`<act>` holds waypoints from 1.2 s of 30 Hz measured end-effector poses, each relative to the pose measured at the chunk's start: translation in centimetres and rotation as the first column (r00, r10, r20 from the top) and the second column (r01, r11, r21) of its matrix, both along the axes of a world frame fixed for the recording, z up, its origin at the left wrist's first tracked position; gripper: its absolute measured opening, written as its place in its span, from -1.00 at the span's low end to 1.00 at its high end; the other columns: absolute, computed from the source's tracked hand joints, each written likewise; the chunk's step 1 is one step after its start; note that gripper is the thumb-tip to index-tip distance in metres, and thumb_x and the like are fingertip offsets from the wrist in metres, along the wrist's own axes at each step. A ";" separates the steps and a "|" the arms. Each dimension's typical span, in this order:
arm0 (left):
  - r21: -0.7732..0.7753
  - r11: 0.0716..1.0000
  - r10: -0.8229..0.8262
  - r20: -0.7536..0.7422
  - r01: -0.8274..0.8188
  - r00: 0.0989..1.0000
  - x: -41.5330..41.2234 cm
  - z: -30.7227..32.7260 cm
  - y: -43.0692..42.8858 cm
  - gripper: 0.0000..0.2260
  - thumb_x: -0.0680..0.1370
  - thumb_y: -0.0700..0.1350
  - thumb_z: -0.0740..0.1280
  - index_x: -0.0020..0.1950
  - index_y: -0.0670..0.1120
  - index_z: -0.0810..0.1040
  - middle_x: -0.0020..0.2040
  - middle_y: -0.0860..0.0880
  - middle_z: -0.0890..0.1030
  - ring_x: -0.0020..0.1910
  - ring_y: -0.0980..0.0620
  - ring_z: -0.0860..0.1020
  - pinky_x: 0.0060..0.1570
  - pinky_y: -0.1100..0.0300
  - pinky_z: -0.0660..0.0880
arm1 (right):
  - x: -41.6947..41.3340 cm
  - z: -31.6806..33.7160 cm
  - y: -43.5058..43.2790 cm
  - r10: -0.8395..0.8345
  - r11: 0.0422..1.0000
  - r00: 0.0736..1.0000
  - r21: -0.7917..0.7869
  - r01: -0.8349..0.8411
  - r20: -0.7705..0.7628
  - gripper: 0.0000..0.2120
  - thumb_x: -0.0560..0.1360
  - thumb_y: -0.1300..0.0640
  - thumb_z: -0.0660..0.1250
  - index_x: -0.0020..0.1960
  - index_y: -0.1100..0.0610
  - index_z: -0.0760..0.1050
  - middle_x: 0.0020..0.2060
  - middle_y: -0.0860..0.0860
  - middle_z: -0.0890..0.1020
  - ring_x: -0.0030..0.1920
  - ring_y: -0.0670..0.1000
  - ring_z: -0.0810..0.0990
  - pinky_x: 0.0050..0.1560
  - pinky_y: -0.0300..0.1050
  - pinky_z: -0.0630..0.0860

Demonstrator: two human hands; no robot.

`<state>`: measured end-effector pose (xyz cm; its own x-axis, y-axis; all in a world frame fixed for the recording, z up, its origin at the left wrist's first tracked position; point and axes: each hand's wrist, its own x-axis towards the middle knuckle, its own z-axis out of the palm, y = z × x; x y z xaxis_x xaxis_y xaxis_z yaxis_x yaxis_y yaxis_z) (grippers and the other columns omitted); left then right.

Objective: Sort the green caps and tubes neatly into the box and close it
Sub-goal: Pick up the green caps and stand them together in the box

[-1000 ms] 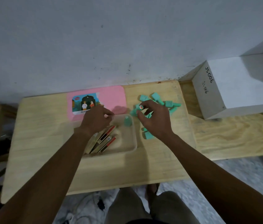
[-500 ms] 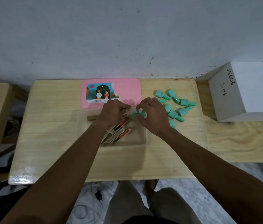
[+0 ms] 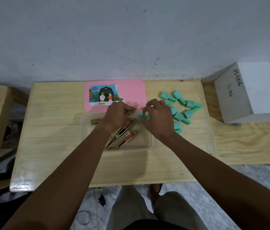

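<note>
Where wooden table (image 3: 48, 130) meets wall (image 3: 131, 39)

Dim, even indoor light with a cool cast; the source itself is out of frame. A bright specular patch lies on the near left corner of the wooden table (image 3: 21, 181), the only strong glare. Soft shadows fall beneath both forearms and beside the white box (image 3: 253, 92), whose top right part is shaded. The left hand (image 3: 116, 114) and right hand (image 3: 158, 117) render dark with little surface detail (underexposed against the pale wood). Wide-angle distortion bows the table edges and stretches the forearms toward the lower corners. The centre is reasonably sharp; the margins are softer, and the floor (image 3: 197, 196) looks smeared.
</note>
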<state>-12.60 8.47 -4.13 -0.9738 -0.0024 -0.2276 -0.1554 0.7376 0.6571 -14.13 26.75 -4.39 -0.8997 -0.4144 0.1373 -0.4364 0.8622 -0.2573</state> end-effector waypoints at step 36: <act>-0.644 0.675 -0.317 0.188 0.360 0.930 -6.5 -0.2 16.0 -0.75 0.52 -0.18 0.27 0.18 -0.02 0.55 0.08 -0.08 0.60 0.10 -0.13 0.57 0.02 0.05 0.41 | -1.4 -3.6 15.3 -0.443 0.882 0.810 0.022 0.472 0.386 -0.77 0.44 0.08 0.30 0.07 0.00 0.61 -0.13 0.04 0.63 -0.08 0.12 0.58 -0.22 -0.04 0.53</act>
